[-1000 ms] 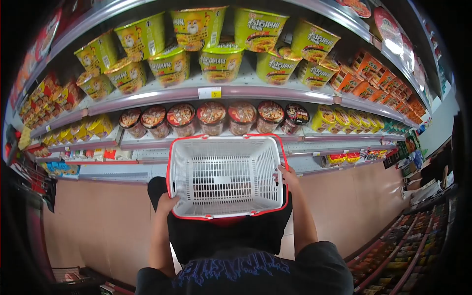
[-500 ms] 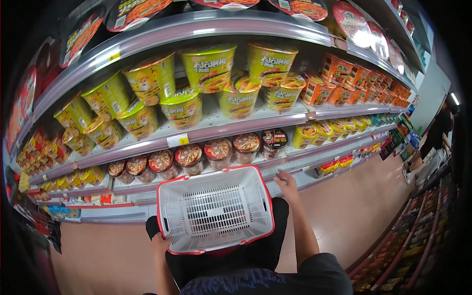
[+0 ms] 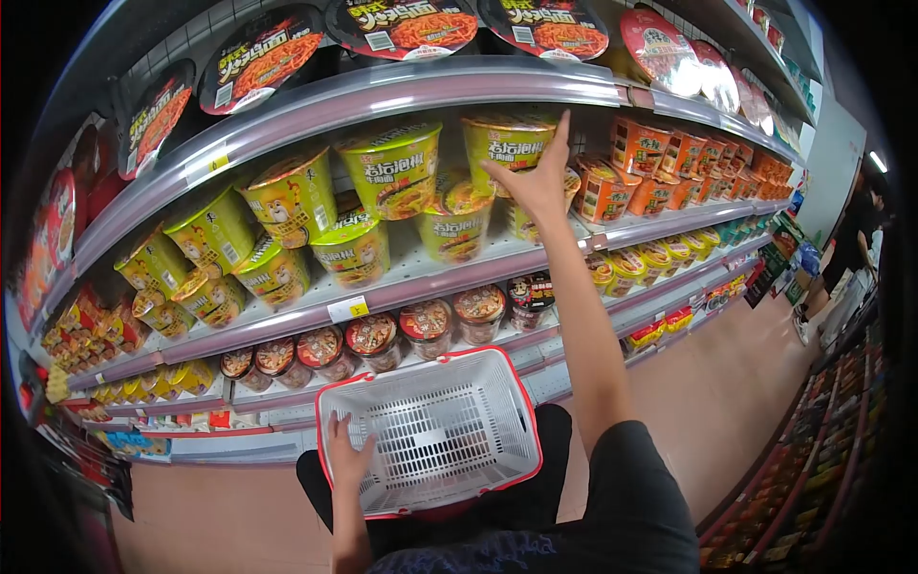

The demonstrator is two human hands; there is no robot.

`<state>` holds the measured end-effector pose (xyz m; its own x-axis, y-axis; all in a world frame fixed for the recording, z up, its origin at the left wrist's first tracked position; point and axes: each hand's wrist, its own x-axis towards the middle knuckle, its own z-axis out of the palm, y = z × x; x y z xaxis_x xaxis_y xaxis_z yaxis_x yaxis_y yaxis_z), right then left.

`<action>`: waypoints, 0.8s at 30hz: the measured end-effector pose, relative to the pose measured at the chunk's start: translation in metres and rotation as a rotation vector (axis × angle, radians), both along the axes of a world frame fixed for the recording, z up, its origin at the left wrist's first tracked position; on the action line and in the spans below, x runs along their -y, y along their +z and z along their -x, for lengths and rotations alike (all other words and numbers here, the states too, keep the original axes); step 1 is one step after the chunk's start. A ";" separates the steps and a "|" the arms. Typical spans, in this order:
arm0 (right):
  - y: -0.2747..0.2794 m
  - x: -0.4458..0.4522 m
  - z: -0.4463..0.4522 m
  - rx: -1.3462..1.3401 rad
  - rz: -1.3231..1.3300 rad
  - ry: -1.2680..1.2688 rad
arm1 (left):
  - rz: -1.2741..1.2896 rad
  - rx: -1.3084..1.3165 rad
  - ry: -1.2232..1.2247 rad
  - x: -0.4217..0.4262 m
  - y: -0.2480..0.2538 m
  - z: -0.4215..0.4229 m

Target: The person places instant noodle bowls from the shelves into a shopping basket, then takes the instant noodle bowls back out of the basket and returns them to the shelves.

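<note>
My right hand (image 3: 543, 182) is raised to the middle shelf in front of a green instant noodle tub (image 3: 502, 143), which sits on top of another tub. Its thumb and fingers are spread across the tub's front and right side; I cannot tell whether they touch it. Over the left side of a white shopping basket (image 3: 505, 411) with a red rim is my left hand (image 3: 348, 453), fingers apart, holding nothing. The basket rests at my lap, and its slotted bottom shows nothing lying inside.
More green noodle tubs (image 3: 387, 172) stand stacked to the left, with orange noodle tubs (image 3: 639, 148) to the right. Black noodle bowls (image 3: 402, 27) line the shelf above. Clear-sided cups (image 3: 373, 340) fill the shelf below. A person (image 3: 846, 239) is at the far right.
My right hand has risen from beside the basket to the upper green tub. My left hand has left the basket's corner and opened over its left side. The view has shifted slightly.
</note>
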<state>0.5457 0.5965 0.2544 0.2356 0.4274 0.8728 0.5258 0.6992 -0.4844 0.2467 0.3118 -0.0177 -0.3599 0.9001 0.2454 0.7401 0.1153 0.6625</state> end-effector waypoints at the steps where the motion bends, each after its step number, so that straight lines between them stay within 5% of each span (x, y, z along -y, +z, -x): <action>1: -0.001 -0.009 0.001 -0.002 0.013 0.008 | 0.002 0.028 -0.028 0.003 -0.001 -0.003; 9: -0.007 0.020 0.006 -0.126 -0.058 0.088 | -0.025 0.123 -0.186 0.023 -0.008 0.001; 14: -0.038 0.100 0.020 -0.319 -0.157 0.251 | -0.185 0.262 -0.349 0.011 0.047 -0.022; 16: -0.072 0.130 0.030 -0.023 -0.228 0.007 | -0.242 0.362 -0.418 0.004 0.059 -0.029; 18: -0.117 0.155 0.046 -0.062 -0.220 0.317 | -0.291 0.517 -0.493 -0.003 0.065 -0.033; 22: -0.204 0.220 0.087 -0.271 0.332 0.600 | -0.463 0.785 -0.571 -0.011 0.082 -0.046; 24: -0.225 0.237 0.088 0.004 0.421 0.515 | -0.498 0.746 -0.484 -0.008 0.084 -0.052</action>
<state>0.4576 0.3591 0.0294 -0.0931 0.7892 0.6070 0.1772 0.6131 -0.7699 0.2992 0.3196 0.0665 -0.1987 0.8465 0.4939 0.0125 -0.5017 0.8649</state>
